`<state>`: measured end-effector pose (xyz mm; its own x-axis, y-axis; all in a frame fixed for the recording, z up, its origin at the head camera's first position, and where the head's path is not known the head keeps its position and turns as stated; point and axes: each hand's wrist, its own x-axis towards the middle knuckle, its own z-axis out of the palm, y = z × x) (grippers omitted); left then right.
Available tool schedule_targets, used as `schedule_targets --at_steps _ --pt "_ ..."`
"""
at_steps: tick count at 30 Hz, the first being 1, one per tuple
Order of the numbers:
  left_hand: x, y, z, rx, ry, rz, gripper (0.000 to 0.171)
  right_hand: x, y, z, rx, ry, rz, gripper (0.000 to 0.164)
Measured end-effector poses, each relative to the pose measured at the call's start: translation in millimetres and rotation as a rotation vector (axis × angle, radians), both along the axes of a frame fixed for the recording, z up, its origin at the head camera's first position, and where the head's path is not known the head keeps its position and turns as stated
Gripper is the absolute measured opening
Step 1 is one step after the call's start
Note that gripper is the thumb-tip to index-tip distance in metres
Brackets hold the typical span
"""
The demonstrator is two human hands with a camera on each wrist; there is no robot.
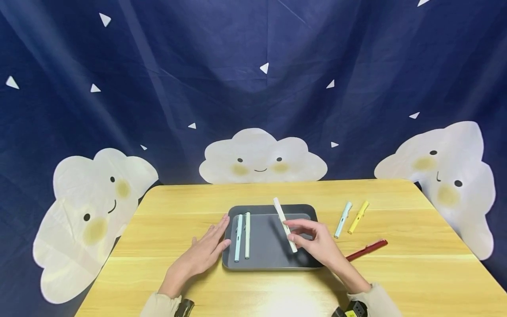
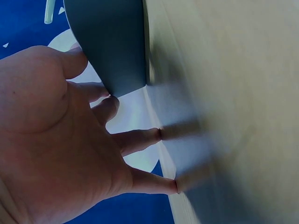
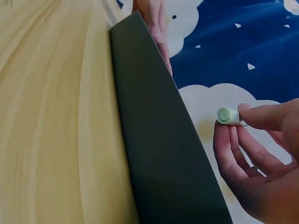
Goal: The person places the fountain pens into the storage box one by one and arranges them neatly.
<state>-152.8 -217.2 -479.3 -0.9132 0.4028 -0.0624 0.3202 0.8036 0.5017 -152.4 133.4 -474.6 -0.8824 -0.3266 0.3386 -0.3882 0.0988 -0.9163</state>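
My right hand (image 1: 318, 244) pinches a whitish pen (image 1: 280, 213) between thumb and fingers, tilted above the right part of a dark grey tray (image 1: 263, 251). In the right wrist view the round end of this pen (image 3: 226, 115) faces the camera. At the tray's left side my left hand (image 1: 200, 256) lies with fingers extended, touching the tray's edge. The left wrist view shows that hand's fingers (image 2: 140, 142) spread, some reaching the table and others at the tray wall (image 2: 114, 42). Inside the tray, a light blue pen (image 1: 238, 240) and a pale green pen (image 1: 247, 237) lie side by side.
Right of the tray, a light blue pen (image 1: 343, 220) and a yellow pen (image 1: 358, 217) lie on the wooden table (image 1: 174, 220). A dark red pen (image 1: 368, 249) lies nearer, partly behind my right wrist. A blue curtain (image 1: 237, 88) with clouds hangs behind the table.
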Motion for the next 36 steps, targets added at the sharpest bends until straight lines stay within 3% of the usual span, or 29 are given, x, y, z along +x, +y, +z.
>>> schedule_targets --at_steps 12,19,30,36 --pt "-0.3 0.2 -2.1 -0.008 0.001 -0.005 0.064 2.5 -17.1 -8.7 -0.018 -0.042 0.003 0.031" --pt "-0.3 1.2 -0.1 -0.005 0.002 -0.002 0.065 2.2 -29.5 -10.1 -0.015 -0.111 0.012 0.032" --pt "-1.1 1.4 1.4 -0.010 0.011 -0.010 0.065 0.8 -46.9 -16.4 0.037 -0.221 -0.058 0.029" --pt "-0.2 0.7 0.9 -0.009 0.003 -0.001 0.065 -2.5 -55.1 -16.6 0.096 -0.213 -0.102 0.027"
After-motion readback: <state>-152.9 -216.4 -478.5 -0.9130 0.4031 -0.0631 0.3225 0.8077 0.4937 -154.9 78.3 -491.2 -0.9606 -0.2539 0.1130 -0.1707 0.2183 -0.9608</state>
